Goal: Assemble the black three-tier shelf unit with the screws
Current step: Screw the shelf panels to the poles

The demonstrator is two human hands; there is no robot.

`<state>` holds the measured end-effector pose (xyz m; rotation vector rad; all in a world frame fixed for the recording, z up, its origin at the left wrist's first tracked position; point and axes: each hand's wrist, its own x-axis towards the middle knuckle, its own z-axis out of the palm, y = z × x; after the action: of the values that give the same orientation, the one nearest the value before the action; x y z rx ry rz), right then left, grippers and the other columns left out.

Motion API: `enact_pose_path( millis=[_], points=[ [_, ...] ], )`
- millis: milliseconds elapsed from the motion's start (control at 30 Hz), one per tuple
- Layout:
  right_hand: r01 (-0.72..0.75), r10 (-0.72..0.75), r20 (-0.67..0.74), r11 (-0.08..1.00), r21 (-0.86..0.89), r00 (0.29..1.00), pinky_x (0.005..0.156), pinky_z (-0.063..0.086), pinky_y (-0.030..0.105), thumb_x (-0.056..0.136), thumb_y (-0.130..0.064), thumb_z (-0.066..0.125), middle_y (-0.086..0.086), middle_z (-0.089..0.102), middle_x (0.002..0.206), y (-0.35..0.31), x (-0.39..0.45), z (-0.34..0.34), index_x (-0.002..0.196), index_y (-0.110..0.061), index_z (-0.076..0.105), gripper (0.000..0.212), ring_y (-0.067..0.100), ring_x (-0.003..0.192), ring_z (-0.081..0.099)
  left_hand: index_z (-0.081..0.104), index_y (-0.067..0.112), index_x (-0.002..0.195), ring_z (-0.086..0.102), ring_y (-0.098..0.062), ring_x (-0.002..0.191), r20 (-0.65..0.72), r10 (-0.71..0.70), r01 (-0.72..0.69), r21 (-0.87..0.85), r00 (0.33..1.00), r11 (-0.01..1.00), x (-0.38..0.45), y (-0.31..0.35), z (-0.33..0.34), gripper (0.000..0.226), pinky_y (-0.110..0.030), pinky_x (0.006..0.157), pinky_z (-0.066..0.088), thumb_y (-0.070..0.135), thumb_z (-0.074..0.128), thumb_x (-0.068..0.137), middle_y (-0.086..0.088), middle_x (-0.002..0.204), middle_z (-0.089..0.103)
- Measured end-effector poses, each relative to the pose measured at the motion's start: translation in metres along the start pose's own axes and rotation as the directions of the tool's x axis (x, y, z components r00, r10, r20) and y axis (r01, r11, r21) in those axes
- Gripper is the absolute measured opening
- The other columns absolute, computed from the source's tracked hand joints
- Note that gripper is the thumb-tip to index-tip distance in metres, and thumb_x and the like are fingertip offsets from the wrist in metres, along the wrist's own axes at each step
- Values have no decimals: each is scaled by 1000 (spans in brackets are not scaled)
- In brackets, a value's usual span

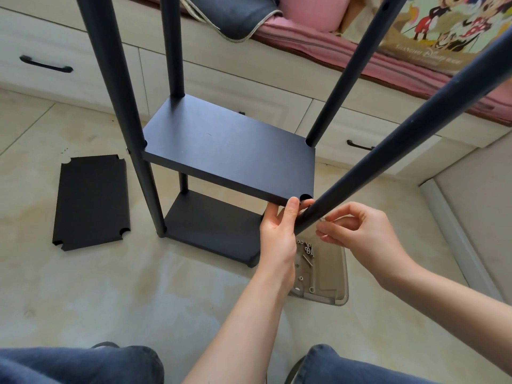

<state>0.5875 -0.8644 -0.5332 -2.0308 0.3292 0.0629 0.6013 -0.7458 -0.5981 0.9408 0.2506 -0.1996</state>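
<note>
**Shelf unit half built on the floor**

Nearest are denim knees [83, 364]. A loose shelf board [91, 202] lies left. The left hand [278, 234] pinches the middle shelf [230, 151] corner, the near post [388, 139] tilted beside it. The right hand [363, 234] pinches a small screw [322, 219] above the tray [329, 268].

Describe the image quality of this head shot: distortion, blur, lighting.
Head view: wide-angle lens bows the near-right pole and splays the poles outward; soft daylight, faint shadows under the middle shelf; drawer handle at left is smeared; the small part at the right hand is too blurred to identify.
</note>
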Motion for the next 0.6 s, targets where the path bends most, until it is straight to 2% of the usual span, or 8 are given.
enact_pose_path(
  millis=[67, 200, 467, 600],
  points=[
    [68, -68, 10, 994, -89, 998, 74, 60, 31, 79, -9, 80, 5, 75, 72, 0, 0, -1, 97, -12, 64, 24, 19, 71, 74, 64, 27, 105, 70, -15, 102, -3, 2, -2, 3, 1000, 1000, 0, 1, -1, 18, -45, 110, 43, 41, 54, 100, 4, 99, 78],
    [229, -212, 106, 953, -197, 972, 70, 55, 18, 82, -11, 78, -2, 75, 73, -2, 0, -5, 108, -40, 56, 44, 12, 68, 72, 65, 27, 105, 70, -18, 104, -4, -2, 2, 1, 1000, 1000, 1, 1, -3, 19, -48, 110, 43, 42, 56, 98, 3, 99, 78],
    [248, -216, 218, 960, -131, 952, 70, 56, 21, 85, -8, 74, 3, 75, 78, -3, 8, -8, 110, -37, 54, 44, 16, 72, 73, 66, 26, 111, 69, -25, 108, 6, -4, 4, 4, 1000, 1000, 4, 0, -7, 22, -51, 109, 44, 41, 60, 96, -3, 105, 76],
    [259, -232, 248, 962, -85, 941, 68, 53, 17, 85, -4, 74, 7, 75, 78, -4, 12, -6, 111, -36, 55, 45, 16, 71, 73, 65, 23, 118, 68, -25, 110, 48, 20, -22, 27, 999, 999, 5, -1, -13, 33, -44, 106, 48, 45, 61, 93, -9, 114, 73]
  ],
)
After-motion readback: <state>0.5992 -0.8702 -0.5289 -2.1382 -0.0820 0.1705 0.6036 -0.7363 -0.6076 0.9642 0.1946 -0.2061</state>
